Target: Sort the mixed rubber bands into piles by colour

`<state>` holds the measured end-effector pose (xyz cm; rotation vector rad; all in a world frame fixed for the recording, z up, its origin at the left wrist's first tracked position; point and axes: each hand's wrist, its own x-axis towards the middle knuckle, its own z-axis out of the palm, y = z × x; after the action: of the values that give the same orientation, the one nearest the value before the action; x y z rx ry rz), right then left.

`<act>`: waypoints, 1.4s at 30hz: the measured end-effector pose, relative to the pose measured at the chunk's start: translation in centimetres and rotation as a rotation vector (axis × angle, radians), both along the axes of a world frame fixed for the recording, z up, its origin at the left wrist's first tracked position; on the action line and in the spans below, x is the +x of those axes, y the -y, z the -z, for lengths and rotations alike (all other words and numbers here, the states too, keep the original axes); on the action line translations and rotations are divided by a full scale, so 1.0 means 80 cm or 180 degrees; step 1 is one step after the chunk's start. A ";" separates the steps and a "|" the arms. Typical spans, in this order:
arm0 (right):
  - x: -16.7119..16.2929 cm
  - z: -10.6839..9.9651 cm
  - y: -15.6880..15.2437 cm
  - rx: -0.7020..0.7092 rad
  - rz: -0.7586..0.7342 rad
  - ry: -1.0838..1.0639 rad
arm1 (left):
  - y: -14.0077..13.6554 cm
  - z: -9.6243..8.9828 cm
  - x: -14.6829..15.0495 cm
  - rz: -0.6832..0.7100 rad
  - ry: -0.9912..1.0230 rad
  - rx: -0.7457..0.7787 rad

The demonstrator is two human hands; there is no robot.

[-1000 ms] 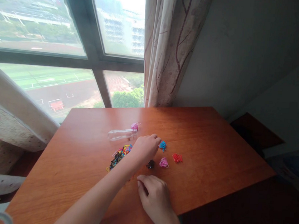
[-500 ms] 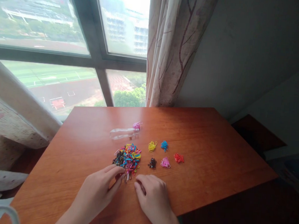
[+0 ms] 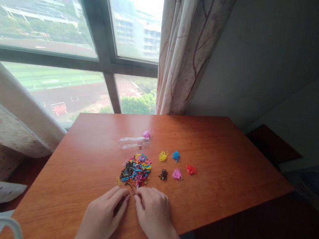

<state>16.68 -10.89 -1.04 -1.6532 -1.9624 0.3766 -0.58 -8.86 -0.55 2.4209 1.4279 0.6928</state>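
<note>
Our left hand (image 3: 101, 211) no longer reaches across to the small heaps; it is back at the near side of the mixed pile of bands (image 3: 137, 169), and our right hand (image 3: 154, 209) has shifted left to meet it. We see dark bands (image 3: 133, 192) between the fingertips, but cannot tell whether either curled hand grips one. To the right lie the yellow heap (image 3: 163, 156), blue heap (image 3: 176, 156), black heap (image 3: 163, 174), pink heap (image 3: 177, 174) and red heap (image 3: 191, 169). We judge that attention is back on separating bands, with much of the pile unsorted.
</note>
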 end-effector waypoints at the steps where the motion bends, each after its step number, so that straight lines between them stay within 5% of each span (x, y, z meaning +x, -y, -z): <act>1: 0.002 -0.001 0.000 0.0008 -0.0017 -0.0051 | -0.001 0.000 -0.001 0.0007 0.0012 -0.0010; 16: 0.087 0.009 -0.005 0.0262 0.0606 -0.0414 | 0.000 0.000 -0.003 0.0030 0.0067 0.0013; 42: 0.096 0.017 -0.007 0.0554 0.0768 0.0236 | -0.001 0.005 -0.005 0.0049 -0.0023 -0.0026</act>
<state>24.39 -10.35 -2.40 -1.7840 -1.7646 0.0523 -0.95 -8.80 -0.98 2.4280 1.4107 0.6743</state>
